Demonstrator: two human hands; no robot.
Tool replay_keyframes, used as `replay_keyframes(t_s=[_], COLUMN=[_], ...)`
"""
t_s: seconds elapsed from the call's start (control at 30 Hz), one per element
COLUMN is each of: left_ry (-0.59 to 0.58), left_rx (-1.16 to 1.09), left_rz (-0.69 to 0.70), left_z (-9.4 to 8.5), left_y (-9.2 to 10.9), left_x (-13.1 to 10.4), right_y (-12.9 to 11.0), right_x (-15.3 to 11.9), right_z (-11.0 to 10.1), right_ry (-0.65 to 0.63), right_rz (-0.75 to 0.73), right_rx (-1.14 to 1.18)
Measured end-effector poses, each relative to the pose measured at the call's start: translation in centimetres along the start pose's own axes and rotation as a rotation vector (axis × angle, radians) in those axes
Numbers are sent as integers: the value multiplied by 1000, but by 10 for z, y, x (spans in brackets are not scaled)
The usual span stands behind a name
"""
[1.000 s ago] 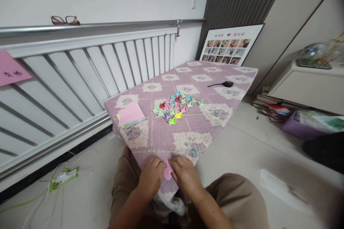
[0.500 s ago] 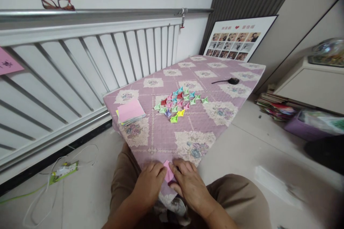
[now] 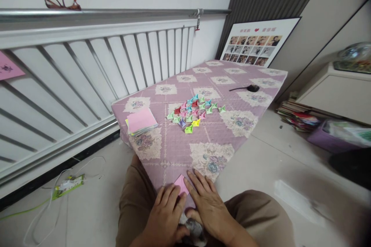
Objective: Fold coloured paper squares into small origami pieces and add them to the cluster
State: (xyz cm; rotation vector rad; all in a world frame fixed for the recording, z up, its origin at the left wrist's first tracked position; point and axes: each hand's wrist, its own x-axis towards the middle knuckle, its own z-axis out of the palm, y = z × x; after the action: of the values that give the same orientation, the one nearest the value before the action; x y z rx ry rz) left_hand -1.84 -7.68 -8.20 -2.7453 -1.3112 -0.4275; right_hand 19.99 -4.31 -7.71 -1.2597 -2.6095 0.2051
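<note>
Evidently, many folded-paper figures (image 3: 195, 112) stood finished on the desk (image 3: 199, 134), with one pink paper (image 3: 181, 183) seemingly only part-folded.
The pink paper lay flat on the near side of the folded-paper figures, the left hand (image 3: 168, 212) resting loosely spread on it and the right hand (image 3: 209, 205), wide and palm down, at its edge. Left of the folded-paper figures, a stack of paper squares (image 3: 142, 120) looked unused.

The folded sheet (image 3: 181, 183) and paper stack (image 3: 142, 120) look matt; the surface (image 3: 175, 148) is covered in dull, textured cloth; the pipe (image 3: 130, 13) is smooth, shiny metal.
</note>
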Motion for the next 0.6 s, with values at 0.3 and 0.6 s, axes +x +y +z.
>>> replay_keyframes(t_s=[0.3,0.6], left_ry=[114,180], left_rx=[125,136], left_rz=[3,-10], left_z=[3,29], left_y=[5,0], left_x=[2,-10], right_y=[1,-17], right_x=[51,99], right_z=[-33,-6], right_ry=[87,-20], right_rz=[273,236], right_rx=[204,82])
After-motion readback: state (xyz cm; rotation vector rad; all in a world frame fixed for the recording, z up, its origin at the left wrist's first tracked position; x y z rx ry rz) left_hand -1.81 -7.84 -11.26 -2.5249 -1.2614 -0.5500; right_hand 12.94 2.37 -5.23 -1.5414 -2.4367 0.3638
